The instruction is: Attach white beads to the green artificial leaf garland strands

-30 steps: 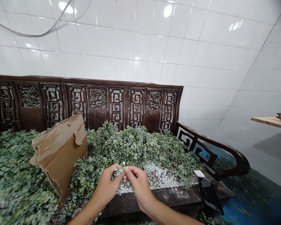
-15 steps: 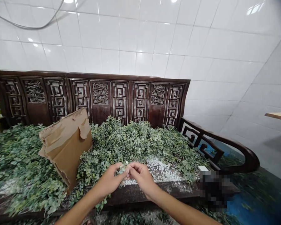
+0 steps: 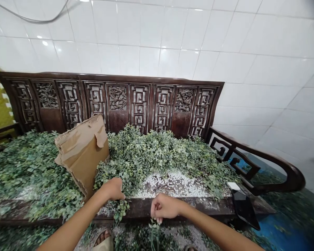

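My right hand [image 3: 164,206] is closed in a pinch on a sprig of green leaves [image 3: 155,228], which hangs below the fingertips in front of the bench edge. To its left, my left hand [image 3: 114,189] is at the front of a pile of leafy green sprigs [image 3: 151,150], back of the hand toward me. Its fingers look curled, and whatever they hold is hidden. Small white pellets [image 3: 170,184] are scattered on the seat of the dark carved wooden bench [image 3: 140,210], just beyond my right hand.
A torn cardboard piece [image 3: 85,157] stands upright among the foliage on the left. Near the right armrest [image 3: 267,158] lie a black phone-like device [image 3: 244,207] and a small white object [image 3: 233,186]. More sprigs and pellets cover the floor around my sandalled foot [image 3: 104,240].
My hands were together over the bench edge; now they are apart. The left moved left toward the foliage; the right came down with a sprig hanging from it. The view has shifted slightly.
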The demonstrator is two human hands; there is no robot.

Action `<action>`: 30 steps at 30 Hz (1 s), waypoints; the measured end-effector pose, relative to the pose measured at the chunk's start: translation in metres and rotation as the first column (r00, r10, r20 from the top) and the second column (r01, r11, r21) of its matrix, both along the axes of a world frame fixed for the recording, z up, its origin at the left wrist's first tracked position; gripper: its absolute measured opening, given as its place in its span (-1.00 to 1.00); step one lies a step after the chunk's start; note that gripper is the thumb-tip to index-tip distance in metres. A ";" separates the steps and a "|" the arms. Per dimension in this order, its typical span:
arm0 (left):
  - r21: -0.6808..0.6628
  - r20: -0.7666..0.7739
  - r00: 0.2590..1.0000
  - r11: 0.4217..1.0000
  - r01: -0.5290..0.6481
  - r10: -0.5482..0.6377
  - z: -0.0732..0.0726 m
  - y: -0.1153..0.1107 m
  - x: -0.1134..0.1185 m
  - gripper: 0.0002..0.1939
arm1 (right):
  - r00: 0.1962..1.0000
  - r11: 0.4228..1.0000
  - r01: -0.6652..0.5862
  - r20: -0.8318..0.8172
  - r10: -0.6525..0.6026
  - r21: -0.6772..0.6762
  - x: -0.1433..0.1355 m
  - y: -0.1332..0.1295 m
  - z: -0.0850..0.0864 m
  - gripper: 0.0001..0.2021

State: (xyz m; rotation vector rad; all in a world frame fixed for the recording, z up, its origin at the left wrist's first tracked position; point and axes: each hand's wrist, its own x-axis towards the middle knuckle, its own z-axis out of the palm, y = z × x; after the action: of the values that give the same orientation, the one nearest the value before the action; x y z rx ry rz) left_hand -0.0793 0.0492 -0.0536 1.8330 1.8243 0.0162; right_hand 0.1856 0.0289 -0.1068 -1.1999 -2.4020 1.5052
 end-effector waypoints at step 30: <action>-0.161 0.535 0.808 0.969 -0.189 0.246 -0.011 0.022 0.026 -0.74 | 0.844 0.573 -0.444 0.536 0.010 0.688 -0.010 0.025 -0.030 -0.81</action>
State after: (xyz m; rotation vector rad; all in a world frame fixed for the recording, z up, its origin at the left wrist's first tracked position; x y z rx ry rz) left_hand -0.0537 0.0710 -0.0649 1.3462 1.5641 0.4844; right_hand 0.1757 0.0537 -0.1364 -1.0898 -3.0677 -0.0647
